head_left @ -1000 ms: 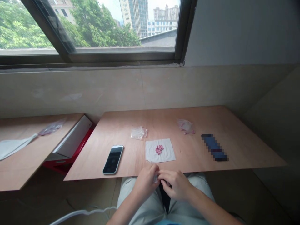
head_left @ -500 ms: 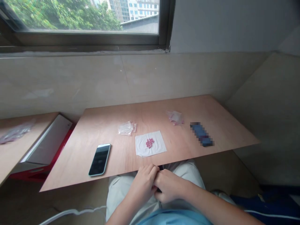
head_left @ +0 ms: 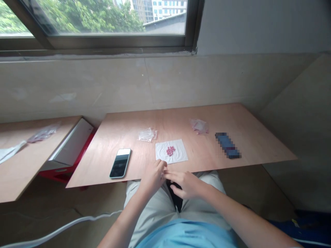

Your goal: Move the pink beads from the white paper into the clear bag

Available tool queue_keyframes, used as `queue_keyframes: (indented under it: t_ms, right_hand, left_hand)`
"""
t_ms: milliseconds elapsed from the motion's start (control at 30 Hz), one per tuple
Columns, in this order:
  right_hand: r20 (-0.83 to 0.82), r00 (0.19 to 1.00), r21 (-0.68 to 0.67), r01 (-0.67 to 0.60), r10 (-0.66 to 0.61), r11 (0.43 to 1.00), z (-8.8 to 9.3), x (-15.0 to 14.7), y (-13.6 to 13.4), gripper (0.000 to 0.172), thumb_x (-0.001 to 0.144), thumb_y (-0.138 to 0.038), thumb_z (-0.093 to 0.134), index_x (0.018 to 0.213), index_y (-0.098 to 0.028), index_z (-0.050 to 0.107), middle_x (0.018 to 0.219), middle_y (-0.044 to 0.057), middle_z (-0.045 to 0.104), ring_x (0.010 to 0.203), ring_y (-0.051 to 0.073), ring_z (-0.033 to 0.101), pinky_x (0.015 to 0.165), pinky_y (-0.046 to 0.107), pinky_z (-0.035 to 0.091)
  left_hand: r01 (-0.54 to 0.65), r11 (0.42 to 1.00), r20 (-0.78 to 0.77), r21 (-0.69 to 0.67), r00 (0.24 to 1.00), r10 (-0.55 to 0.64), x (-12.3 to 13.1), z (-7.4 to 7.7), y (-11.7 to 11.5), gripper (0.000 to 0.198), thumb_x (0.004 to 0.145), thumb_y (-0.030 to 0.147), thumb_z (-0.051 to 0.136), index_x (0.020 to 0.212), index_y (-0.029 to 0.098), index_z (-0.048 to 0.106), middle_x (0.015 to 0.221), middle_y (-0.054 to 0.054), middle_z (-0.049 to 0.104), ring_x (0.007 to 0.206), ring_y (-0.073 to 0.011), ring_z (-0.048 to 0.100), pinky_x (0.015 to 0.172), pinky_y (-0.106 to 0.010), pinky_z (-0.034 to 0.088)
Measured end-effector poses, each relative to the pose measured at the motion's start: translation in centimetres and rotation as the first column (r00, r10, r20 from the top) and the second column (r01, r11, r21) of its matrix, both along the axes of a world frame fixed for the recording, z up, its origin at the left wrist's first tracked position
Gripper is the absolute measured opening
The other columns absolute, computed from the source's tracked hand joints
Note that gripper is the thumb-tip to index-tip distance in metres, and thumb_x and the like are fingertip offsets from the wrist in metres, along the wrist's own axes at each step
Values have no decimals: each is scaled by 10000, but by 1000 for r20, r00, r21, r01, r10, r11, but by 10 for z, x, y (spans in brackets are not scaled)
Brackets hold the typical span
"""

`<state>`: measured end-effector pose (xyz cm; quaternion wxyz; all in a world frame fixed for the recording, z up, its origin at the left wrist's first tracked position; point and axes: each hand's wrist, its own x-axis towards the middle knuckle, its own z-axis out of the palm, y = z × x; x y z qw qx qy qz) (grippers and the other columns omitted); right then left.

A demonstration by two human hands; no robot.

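My left hand point(head_left: 154, 176) is at the table's front edge, just below a white cloth or tissue point(head_left: 182, 158). Its fingers are curled, and what they hold, if anything, is too small to make out. Beside it, my right hand point(head_left: 187, 185) has its fingers stretched out and the thumb apart, with fingertips touching or nearly touching the left fingers. A small cluster of pink beads point(head_left: 170, 151) lies on the white sheet. Behind it to the left are clear plastic bags point(head_left: 147, 135). Another clear bag point(head_left: 199, 126), with pinkish contents, lies at the back right.
On the wooden table point(head_left: 139, 162) a phone point(head_left: 121, 164) lies left and a pixelated dark object point(head_left: 228, 146) right. Another table point(head_left: 23, 179) at the left bears a plastic bag point(head_left: 43, 133) and something white point(head_left: 11, 151). A white cable point(head_left: 85, 220) crosses the lower left.
My clasped hands have come apart and risen towards the table edge; the right fingers have straightened. The view has shifted, so the table appears further right and higher.
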<state>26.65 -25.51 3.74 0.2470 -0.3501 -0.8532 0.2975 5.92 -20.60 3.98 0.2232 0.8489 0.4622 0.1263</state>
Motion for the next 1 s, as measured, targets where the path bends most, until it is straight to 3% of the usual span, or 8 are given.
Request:
queue_keyframes:
  t_ms: [67, 167, 300, 433, 567, 833, 1000]
  right_hand:
    - [-76, 994, 24, 78, -76, 997, -6, 6, 17, 470, 911, -140, 530, 1366, -246, 577, 1460, 73, 554, 1327, 208, 540, 1072, 332, 471]
    - [-138, 935, 7, 330, -326, 944, -20, 15, 54, 335, 947, -120, 486, 1233, -205, 637, 1263, 87, 656, 1194, 192, 610, 1036, 328, 478]
    - [-3, 852, -33, 524, -524, 851, -45, 21, 98, 226, 930, -105, 535, 1112, -134, 665, 1117, 113, 671, 1068, 205, 629, 977, 329, 474]
    - [68, 824, -10, 564, -562, 826, -66, 20, 112, 184, 882, -127, 630, 1056, -143, 688, 1071, 87, 647, 1004, 193, 617, 938, 297, 475]
    - [85, 787, 25, 612, -611, 791, -76, 15, 113, 142, 869, -177, 674, 1008, -188, 703, 1046, 62, 635, 1000, 199, 611, 905, 281, 483]
    - [130, 758, 36, 641, -640, 767, -74, 12, 113, 59, 893, -215, 658, 937, -221, 698, 1025, 46, 632, 949, 188, 614, 850, 267, 475]
    - [181, 746, 24, 648, -640, 762, -70, 9, 113, 123, 912, -263, 659, 1019, -219, 703, 1082, 64, 639, 951, 192, 628, 822, 261, 466]
  left_hand:
    - [-78, 996, 31, 38, 997, 77, -1, -3, 11, 197, 844, 159, 550, 1031, 220, 557, 1014, -74, 617, 930, -248, 608, 793, -352, 479]
    - [-199, 979, 135, 48, 972, 191, 3, -11, 28, 163, 896, 269, 585, 1053, 230, 573, 1026, -61, 632, 981, -247, 625, 842, -357, 493]
    - [-304, 952, 258, -21, 919, 299, 12, -34, 43, 263, 903, 338, 615, 1140, 233, 575, 1038, -51, 653, 1008, -237, 646, 890, -358, 506]
    - [-322, 943, 378, -88, 865, 330, 15, -61, 47, 340, 915, 359, 608, 1227, 237, 554, 1072, -49, 661, 995, -220, 657, 908, -360, 516]
    - [-293, 952, 489, -88, 820, 298, 12, -76, 49, 272, 915, 339, 602, 1165, 233, 582, 1075, -48, 663, 982, -209, 657, 901, -350, 517]
    - [-295, 949, 483, -114, 818, 313, 12, -76, 51, 161, 900, 300, 610, 1044, 229, 594, 927, -21, 637, 865, -191, 628, 818, -319, 495]
    - [-289, 948, 489, -131, 813, 315, 12, -71, 52, 129, 895, 295, 616, 995, 222, 581, 871, -6, 616, 811, -178, 606, 772, -302, 474]
